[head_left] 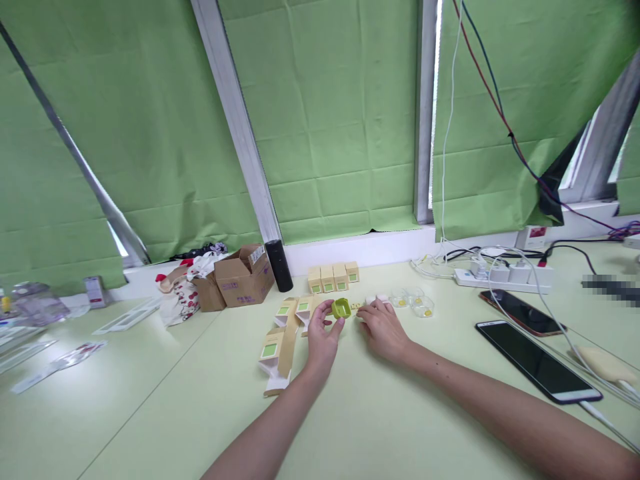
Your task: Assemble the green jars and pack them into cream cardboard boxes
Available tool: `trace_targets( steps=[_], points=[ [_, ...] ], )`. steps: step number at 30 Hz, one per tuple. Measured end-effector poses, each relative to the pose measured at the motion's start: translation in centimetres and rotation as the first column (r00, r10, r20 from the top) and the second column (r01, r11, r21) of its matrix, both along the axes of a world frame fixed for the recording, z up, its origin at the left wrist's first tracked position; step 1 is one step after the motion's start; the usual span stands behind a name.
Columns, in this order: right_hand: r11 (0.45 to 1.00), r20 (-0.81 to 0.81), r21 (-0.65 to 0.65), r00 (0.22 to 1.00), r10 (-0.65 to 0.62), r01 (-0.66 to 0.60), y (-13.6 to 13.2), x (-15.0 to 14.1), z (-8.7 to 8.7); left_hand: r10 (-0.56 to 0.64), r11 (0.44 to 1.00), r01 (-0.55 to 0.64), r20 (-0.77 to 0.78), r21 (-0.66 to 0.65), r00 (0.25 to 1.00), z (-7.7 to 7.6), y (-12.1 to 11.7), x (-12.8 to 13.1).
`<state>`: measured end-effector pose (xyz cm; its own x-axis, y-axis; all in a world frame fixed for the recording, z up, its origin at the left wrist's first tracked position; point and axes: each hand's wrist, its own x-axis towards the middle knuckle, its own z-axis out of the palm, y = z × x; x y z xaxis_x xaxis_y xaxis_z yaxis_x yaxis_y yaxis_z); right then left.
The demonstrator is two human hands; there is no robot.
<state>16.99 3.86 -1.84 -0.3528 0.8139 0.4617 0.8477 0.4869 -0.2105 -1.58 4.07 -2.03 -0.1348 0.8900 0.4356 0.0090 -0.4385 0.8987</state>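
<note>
My left hand [324, 335] grips a small green square cup [341, 308], its hollow side tilted toward me. To the right of it, my right hand [383, 331] reaches down to the table with its fingers drawn together; what lies between the fingertips is too small to make out. Tiny yellow pieces [355, 307] lie at those fingertips. Just behind the right hand, a whitish item [381, 298] is partly covered. Several clear round cups [423, 307] with yellow spots inside stand to its right. Opened small cartons [270, 352] with green squares lie left of my left hand.
A row of closed small boxes [328, 279] stands farther back. Beyond on the left are a black cylinder [279, 267], a brown cardboard box [245, 277] and a patterned bag [177, 303]. Two phones [537, 360], a power strip [505, 279] and loose cables lie at right.
</note>
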Motion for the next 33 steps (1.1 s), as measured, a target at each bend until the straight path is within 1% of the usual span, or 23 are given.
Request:
trace_targets(
  steps=[2,4,6,8,10,11,13,15,16,17,18,21,25,27,30,33],
  points=[
    [1.000,-0.161,0.014,0.987,-0.013,0.015,-0.4,0.5,0.5,-0.013,1.000,0.013,0.011,0.000,1.000,0.0,-0.1,0.1],
    [1.000,-0.327,-0.005,0.945,-0.021,0.021,-0.9,1.0,0.9,-0.027,1.000,0.027,0.017,-0.001,0.999,0.1,-0.3,0.2],
    [0.999,-0.476,-0.042,0.879,-0.039,0.022,-1.4,1.5,1.4,-0.035,0.999,0.035,0.013,-0.002,0.999,0.2,-0.5,0.3],
    [0.996,-0.600,-0.080,0.796,-0.076,0.035,-1.9,1.9,1.7,-0.038,0.999,0.038,0.000,-0.002,0.999,0.3,-0.7,0.4],
    [0.993,-0.711,-0.115,0.698,-0.088,0.008,-2.2,2.3,2.0,-0.041,0.999,0.041,-0.020,0.004,0.999,0.4,-0.9,0.4],
    [0.991,-0.766,-0.127,0.638,-0.079,-0.029,-2.3,2.5,2.2,-0.044,0.999,0.045,-0.029,0.008,0.999,0.5,-0.9,0.5],
    [0.981,-0.874,-0.132,0.484,-0.047,-0.144,-2.3,2.8,2.5,-0.055,0.998,0.056,-0.048,0.018,0.997,0.5,-1.1,0.6],
    [0.956,-0.946,-0.118,0.322,-0.027,-0.268,-2.2,3.0,2.8,-0.066,0.997,0.067,-0.065,0.027,0.996,0.5,-1.3,0.7],
    [0.942,-0.964,-0.114,0.263,-0.029,-0.315,-2.2,3.0,3.0,-0.070,0.997,0.073,-0.073,0.030,0.995,0.6,-1.4,0.8],
    [0.930,-0.974,-0.116,0.226,-0.037,-0.349,-2.3,3.1,3.1,-0.074,0.996,0.077,-0.079,0.033,0.994,0.6,-1.5,0.9],
    [0.921,-0.976,-0.125,0.211,-0.048,-0.370,-2.3,3.1,3.1,-0.078,0.996,0.082,-0.086,0.035,0.993,0.6,-1.6,0.9],
    [0.903,-0.976,-0.164,0.198,-0.091,-0.396,-2.5,3.2,3.1,-0.085,0.995,0.089,-0.100,0.039,0.991,0.7,-1.9,1.0],
    [0.864,-0.984,-0.177,0.097,-0.149,-0.470,-2.7,3.0,2.9,-0.091,0.995,0.095,-0.118,0.028,0.989,0.7,-2.1,1.1],
    [0.840,-0.981,-0.189,0.062,-0.183,-0.509,-2.7,2.8,2.8,-0.092,0.995,0.096,-0.122,0.021,0.988,0.8,-2.1,1.1],
    [0.813,-0.970,-0.223,0.037,-0.242,-0.538,-2.7,2.6,2.6,-0.091,0.995,0.094,-0.125,0.019,0.988,0.8,-2.2,1.2],
    [0.801,-0.961,-0.237,0.015,-0.275,-0.550,-2.8,2.5,2.5,-0.099,0.995,0.102,-0.136,0.017,0.986,0.9,-2.2,1.2]
  ],
)
